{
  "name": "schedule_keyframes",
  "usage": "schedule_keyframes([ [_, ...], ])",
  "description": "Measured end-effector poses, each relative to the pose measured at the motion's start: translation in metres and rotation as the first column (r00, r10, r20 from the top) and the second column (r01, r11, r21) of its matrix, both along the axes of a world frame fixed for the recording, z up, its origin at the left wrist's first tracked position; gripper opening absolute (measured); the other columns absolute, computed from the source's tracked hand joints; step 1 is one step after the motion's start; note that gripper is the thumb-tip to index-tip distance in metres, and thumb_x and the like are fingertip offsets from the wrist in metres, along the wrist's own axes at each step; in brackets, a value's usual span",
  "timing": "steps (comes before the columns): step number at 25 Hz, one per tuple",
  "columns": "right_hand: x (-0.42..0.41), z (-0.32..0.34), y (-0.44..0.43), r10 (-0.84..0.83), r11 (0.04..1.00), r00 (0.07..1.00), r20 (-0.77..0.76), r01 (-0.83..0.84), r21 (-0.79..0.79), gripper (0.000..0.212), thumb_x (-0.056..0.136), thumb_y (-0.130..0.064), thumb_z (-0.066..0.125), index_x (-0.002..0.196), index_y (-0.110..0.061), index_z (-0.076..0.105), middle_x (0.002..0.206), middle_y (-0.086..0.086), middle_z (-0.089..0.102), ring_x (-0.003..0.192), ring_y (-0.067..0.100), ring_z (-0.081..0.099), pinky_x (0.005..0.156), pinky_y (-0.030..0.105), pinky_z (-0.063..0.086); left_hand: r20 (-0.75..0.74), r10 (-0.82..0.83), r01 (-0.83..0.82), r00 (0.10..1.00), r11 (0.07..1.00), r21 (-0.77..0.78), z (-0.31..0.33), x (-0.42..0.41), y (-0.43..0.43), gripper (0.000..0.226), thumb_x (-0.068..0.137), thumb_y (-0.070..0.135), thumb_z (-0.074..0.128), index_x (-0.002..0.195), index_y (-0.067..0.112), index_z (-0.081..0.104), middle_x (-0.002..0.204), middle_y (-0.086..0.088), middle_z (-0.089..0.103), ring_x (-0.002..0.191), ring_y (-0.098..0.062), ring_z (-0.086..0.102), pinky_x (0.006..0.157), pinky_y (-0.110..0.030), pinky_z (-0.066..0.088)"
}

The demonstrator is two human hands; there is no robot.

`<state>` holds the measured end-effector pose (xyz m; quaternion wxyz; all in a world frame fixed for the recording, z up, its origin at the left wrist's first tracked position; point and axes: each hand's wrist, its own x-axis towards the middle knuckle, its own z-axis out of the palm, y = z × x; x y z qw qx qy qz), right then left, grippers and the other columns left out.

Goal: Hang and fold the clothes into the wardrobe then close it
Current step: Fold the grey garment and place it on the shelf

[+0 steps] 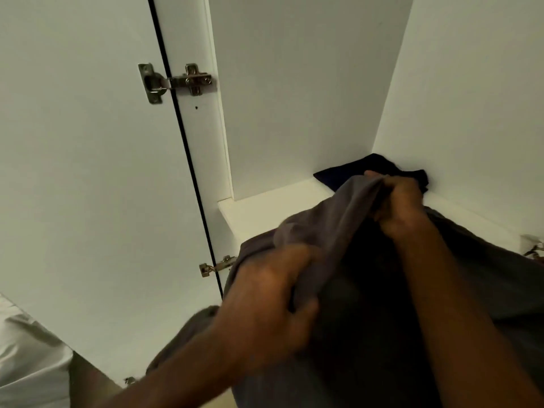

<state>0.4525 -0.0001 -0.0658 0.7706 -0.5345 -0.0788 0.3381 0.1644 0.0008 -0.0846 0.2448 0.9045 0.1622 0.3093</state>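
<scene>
My left hand [266, 304] and right hand [397, 201] both clench grey garment [323, 222], bunched over wardrobe shelf [265, 209]; dark folded cloth [350, 172] behind.

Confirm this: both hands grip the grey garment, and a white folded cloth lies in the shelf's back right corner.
Wrong colour: the head view shows the folded cloth is dark, nearly black, not white. The left hand and right hand do grip the grey garment.
</scene>
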Motion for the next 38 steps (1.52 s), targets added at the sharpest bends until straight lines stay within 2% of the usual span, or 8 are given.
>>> schedule_keyframes([
  [5, 0.003, 0.018, -0.026, 0.058, 0.972, 0.968, 0.244, 0.0, -0.233, 0.033, 0.095, -0.001, 0.056, 0.126, -0.009, 0.065, 0.101, 0.009, 0.066, 0.089, 0.021, 0.062, 0.075, 0.028, 0.054, 0.034, -0.362, 0.351, 0.932, 0.871, -0.345, -0.024, 0.002, -0.013, 0.033, 0.096, 0.043, 0.067, 0.126, 0.03, 0.069, 0.111, 0.018, 0.07, 0.1, -0.001, 0.068, 0.083, -0.017, 0.053],
  [9, 0.017, 0.019, -0.048, 0.176, 0.81, 0.843, 0.508, 0.17, -0.562, 0.057, 0.096, 0.007, 0.054, 0.147, -0.018, 0.05, 0.14, 0.013, 0.055, 0.107, 0.028, 0.058, 0.084, 0.034, 0.048, 0.193, 0.152, -0.062, 0.969, 0.911, -0.408, -0.069, 0.007, 0.055, 0.014, 0.095, 0.026, 0.067, 0.107, 0.032, 0.073, 0.103, 0.018, 0.072, 0.095, -0.003, 0.067, 0.085, -0.031, 0.057],
  [15, 0.029, 0.062, -0.07, 0.784, 0.271, 0.195, 0.589, 0.746, -0.608, 0.044, 0.099, -0.034, 0.06, 0.141, -0.027, 0.051, 0.131, 0.018, 0.062, 0.118, 0.041, 0.059, 0.096, 0.043, 0.049, -0.068, 0.274, -0.281, 0.959, 0.909, -0.307, -0.086, 0.012, 0.143, 0.015, 0.094, 0.025, 0.07, 0.105, 0.035, 0.068, 0.114, 0.009, 0.064, 0.103, -0.014, 0.062, 0.086, -0.03, 0.048],
  [17, 0.002, 0.054, -0.058, 0.757, 0.411, -0.005, 0.653, 0.781, -0.471, 0.031, 0.097, -0.036, 0.057, 0.126, -0.023, 0.063, 0.12, 0.012, 0.064, 0.107, 0.037, 0.064, 0.088, 0.041, 0.051, -0.061, 0.225, -0.233, 0.972, 0.917, -0.325, -0.089, 0.011, 0.148, 0.012, 0.092, 0.028, 0.074, 0.1, 0.033, 0.067, 0.108, 0.009, 0.064, 0.094, -0.01, 0.063, 0.081, -0.026, 0.049],
  [20, -0.062, 0.026, -0.026, 0.636, 0.731, -0.082, 0.767, 0.381, -0.566, 0.017, 0.092, -0.022, 0.062, 0.105, -0.028, 0.071, 0.107, -0.004, 0.072, 0.097, 0.02, 0.068, 0.088, 0.034, 0.053, 0.07, 0.267, -0.21, 0.961, 0.872, -0.442, -0.102, -0.002, 0.143, 0.01, 0.09, 0.023, 0.075, 0.091, 0.028, 0.066, 0.091, 0.009, 0.069, 0.084, -0.008, 0.067, 0.079, -0.025, 0.054],
  [27, -0.118, -0.012, 0.015, 0.938, 0.32, -0.263, 0.225, 0.414, -0.852, 0.028, 0.081, -0.017, 0.066, 0.104, -0.027, 0.053, 0.094, -0.01, 0.049, 0.09, 0.016, 0.054, 0.08, 0.032, 0.045, -0.037, 0.008, -0.03, 0.999, 0.766, -0.642, -0.129, -0.022, 0.14, 0.035, 0.086, 0.011, 0.076, 0.111, 0.026, 0.058, 0.089, 0.001, 0.071, 0.082, -0.01, 0.069, 0.074, -0.022, 0.056],
  [34, -0.127, -0.023, 0.015, 0.914, 0.394, -0.365, 0.176, 0.698, -0.598, 0.024, 0.097, -0.025, 0.053, 0.119, -0.018, 0.058, 0.113, 0.005, 0.062, 0.101, 0.027, 0.062, 0.079, 0.036, 0.047, -0.041, 0.06, -0.072, 0.997, 0.852, -0.519, -0.117, -0.037, 0.16, 0.021, 0.081, 0.027, 0.086, 0.086, 0.026, 0.066, 0.08, 0.005, 0.068, 0.073, -0.008, 0.063, 0.068, -0.024, 0.048],
  [38, -0.125, 0.002, -0.007, 0.847, 0.519, -0.323, 0.422, 0.674, -0.525, 0.015, 0.099, -0.016, 0.049, 0.103, -0.018, 0.064, 0.105, 0.003, 0.061, 0.088, 0.026, 0.062, 0.066, 0.034, 0.042, -0.047, 0.018, -0.041, 0.999, 0.829, -0.558, -0.107, -0.061, 0.162, 0.026, 0.076, 0.04, 0.089, 0.086, 0.026, 0.069, 0.079, 0.0, 0.071, 0.068, -0.003, 0.064, 0.07, -0.025, 0.052],
])
